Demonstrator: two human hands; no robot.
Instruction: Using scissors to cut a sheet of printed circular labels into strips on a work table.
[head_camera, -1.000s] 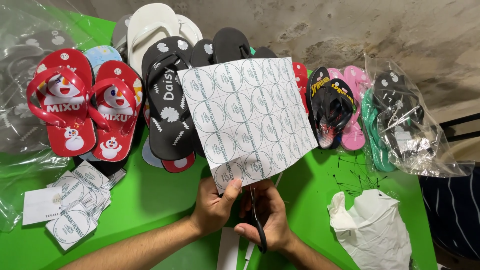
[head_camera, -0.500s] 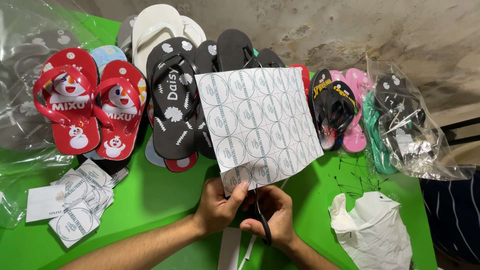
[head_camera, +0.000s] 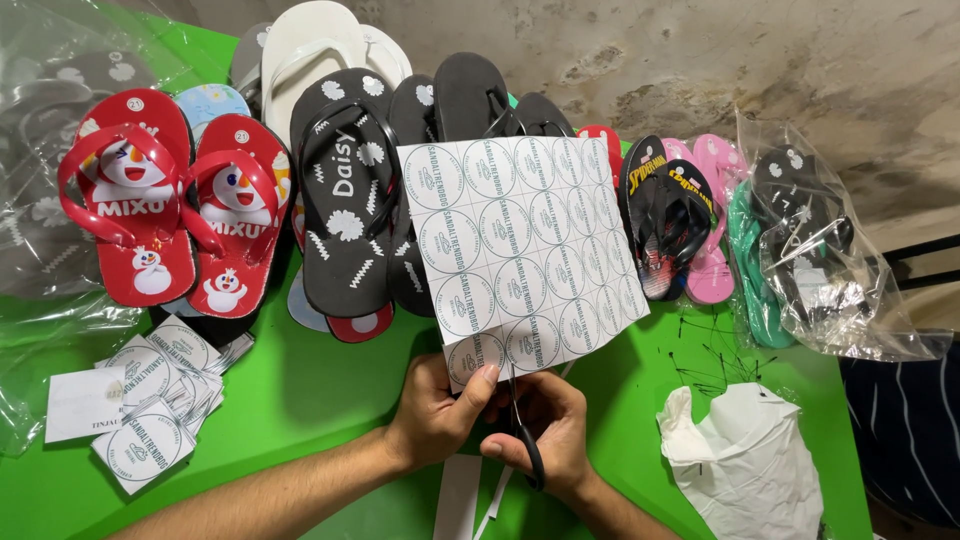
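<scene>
While the left hand (head_camera: 432, 420) pinches the bottom edge of a white sheet of round printed labels (head_camera: 520, 255), holding it upright at about 12 o'clock from the hands, the right hand (head_camera: 548, 432) grips black-handled scissors (head_camera: 524, 440), whose blades seem to meet the sheet's lower edge, though they are mostly hidden. Cut label squares (head_camera: 150, 400) lie piled at 9 o'clock on the green table (head_camera: 320, 400). Red snowman flip-flops (head_camera: 175, 205) sit at 10 o'clock.

green table (head_camera: 310, 400) bearing flip-flops (head_camera: 340, 200), cut labels (head_camera: 150, 400), white bag (head_camera: 745, 465).
</scene>
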